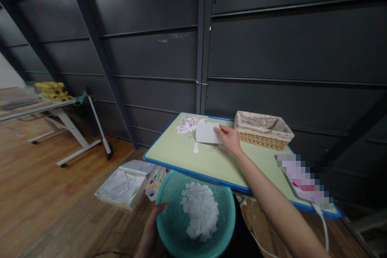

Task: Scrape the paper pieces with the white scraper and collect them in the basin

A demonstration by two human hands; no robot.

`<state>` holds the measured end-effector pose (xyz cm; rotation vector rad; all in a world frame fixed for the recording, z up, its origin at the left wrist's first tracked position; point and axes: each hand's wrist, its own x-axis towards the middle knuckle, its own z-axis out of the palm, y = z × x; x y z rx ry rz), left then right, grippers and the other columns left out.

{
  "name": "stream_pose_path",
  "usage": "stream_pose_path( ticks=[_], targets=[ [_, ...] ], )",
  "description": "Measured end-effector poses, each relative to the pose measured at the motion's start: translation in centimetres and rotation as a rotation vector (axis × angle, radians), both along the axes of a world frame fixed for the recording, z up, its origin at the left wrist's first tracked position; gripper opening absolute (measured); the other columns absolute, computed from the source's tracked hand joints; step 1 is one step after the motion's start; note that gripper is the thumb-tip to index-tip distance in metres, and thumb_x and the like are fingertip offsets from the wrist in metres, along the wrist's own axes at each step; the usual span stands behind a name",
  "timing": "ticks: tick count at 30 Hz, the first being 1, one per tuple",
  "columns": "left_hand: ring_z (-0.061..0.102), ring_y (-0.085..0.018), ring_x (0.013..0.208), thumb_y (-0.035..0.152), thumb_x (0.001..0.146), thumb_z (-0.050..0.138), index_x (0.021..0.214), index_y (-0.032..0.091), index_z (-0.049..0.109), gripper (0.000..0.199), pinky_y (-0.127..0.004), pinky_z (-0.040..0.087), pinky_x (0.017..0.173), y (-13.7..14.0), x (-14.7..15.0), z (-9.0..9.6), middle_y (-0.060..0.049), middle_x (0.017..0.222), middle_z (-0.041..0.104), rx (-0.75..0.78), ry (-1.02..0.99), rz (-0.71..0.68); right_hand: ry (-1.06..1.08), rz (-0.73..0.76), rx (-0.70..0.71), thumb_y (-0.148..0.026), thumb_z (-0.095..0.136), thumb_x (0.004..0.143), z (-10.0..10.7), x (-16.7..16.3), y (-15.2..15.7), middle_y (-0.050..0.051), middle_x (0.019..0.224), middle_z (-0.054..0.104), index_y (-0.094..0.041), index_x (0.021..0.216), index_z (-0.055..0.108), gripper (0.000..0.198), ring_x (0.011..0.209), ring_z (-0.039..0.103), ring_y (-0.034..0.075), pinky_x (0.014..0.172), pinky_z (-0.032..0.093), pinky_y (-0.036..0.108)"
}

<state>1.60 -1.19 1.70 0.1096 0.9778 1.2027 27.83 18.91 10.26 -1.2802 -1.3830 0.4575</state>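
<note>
My left hand (152,223) grips the left rim of a round teal plastic basket (169,203), the thumb over its edge. A heap of small white paper pieces (201,211) lies in the basket, which sits below the table's front edge. Over the light green table top (178,151), my right hand (229,138) pinches a white card (207,132) by its right side. Behind and left of the card is a pile of white and pinkish paper scraps (187,124). One small white scrap (196,148) lies in front of the card.
A cloth-lined wicker basket (263,139) stands at the table's back right. A partly blurred-out flat object (304,185) lies at the right edge, with a white cable below. On the floor left is an open white box (121,187). Another table (36,109) stands far left.
</note>
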Motion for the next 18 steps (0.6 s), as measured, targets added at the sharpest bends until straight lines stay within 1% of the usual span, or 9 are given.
stream_pose_path(
  ticks=[2, 5, 7, 9, 12, 15, 18],
  targets=[
    [0.069, -0.036, 0.098, 0.024, 0.073, 0.070, 0.132, 0.009, 0.048, 0.065, -0.054, 0.050, 0.094, -0.02, 0.16, 0.37, -0.012, 0.093, 0.080, 0.008, 0.016, 0.015, -0.014, 0.007, 0.008, -0.048, 0.062, 0.076, -0.03, 0.00, -0.02, 0.014, 0.102, 0.072, -0.012, 0.102, 0.074, 0.046, 0.090, 0.069, 0.031, 0.076, 0.053, 0.038],
    [0.069, -0.036, 0.098, 0.025, 0.072, 0.071, 0.130, 0.006, 0.049, 0.065, -0.053, 0.050, 0.093, -0.08, 0.27, 0.74, -0.014, 0.094, 0.079, -0.018, 0.040, 0.014, -0.060, 0.027, 0.025, -0.047, 0.060, 0.079, -0.08, 0.04, -0.06, 0.012, 0.101, 0.072, -0.014, 0.103, 0.074, 0.043, 0.089, 0.069, 0.030, 0.075, 0.053, 0.038],
    [0.069, -0.036, 0.098, 0.025, 0.073, 0.070, 0.130, 0.005, 0.049, 0.064, -0.052, 0.050, 0.093, -0.10, 0.24, 0.67, -0.015, 0.094, 0.079, -0.044, 0.034, 0.013, -0.070, 0.024, 0.050, -0.046, 0.059, 0.080, -0.11, 0.06, -0.07, 0.011, 0.103, 0.072, -0.015, 0.104, 0.074, 0.042, 0.090, 0.069, 0.030, 0.077, 0.053, 0.038],
    [0.069, -0.035, 0.098, 0.024, 0.074, 0.068, 0.131, 0.006, 0.049, 0.063, -0.051, 0.050, 0.094, -0.07, 0.16, 0.38, -0.014, 0.094, 0.079, -0.032, 0.021, 0.014, -0.068, 0.009, 0.063, -0.045, 0.058, 0.081, -0.14, 0.06, -0.07, 0.011, 0.104, 0.072, -0.015, 0.105, 0.074, 0.042, 0.091, 0.069, 0.030, 0.078, 0.053, 0.039],
    [0.070, -0.034, 0.098, 0.024, 0.074, 0.069, 0.132, 0.007, 0.048, 0.064, -0.050, 0.050, 0.094, -0.02, 0.03, -0.01, -0.014, 0.092, 0.079, 0.009, 0.025, 0.001, -0.073, -0.012, 0.057, -0.046, 0.059, 0.079, -0.20, -0.03, -0.05, 0.011, 0.101, 0.072, -0.014, 0.102, 0.074, 0.042, 0.090, 0.069, 0.030, 0.078, 0.054, 0.039],
    [0.070, -0.035, 0.096, 0.028, 0.073, 0.070, 0.133, 0.009, 0.048, 0.066, -0.053, 0.050, 0.093, -0.03, 0.03, 0.04, -0.013, 0.090, 0.080, -0.019, 0.015, 0.003, -0.069, -0.002, 0.058, -0.048, 0.061, 0.077, -0.32, -0.19, 0.01, 0.011, 0.101, 0.072, -0.014, 0.100, 0.075, 0.043, 0.090, 0.069, 0.031, 0.079, 0.054, 0.041],
    [0.070, -0.036, 0.095, 0.028, 0.072, 0.070, 0.131, 0.008, 0.050, 0.065, -0.054, 0.050, 0.092, -0.05, 0.11, 0.25, -0.013, 0.091, 0.080, -0.036, 0.007, 0.002, -0.057, 0.007, 0.075, -0.049, 0.061, 0.076, -0.43, -0.23, 0.10, 0.013, 0.102, 0.071, -0.012, 0.099, 0.075, 0.046, 0.091, 0.069, 0.031, 0.080, 0.054, 0.041]
  ],
)
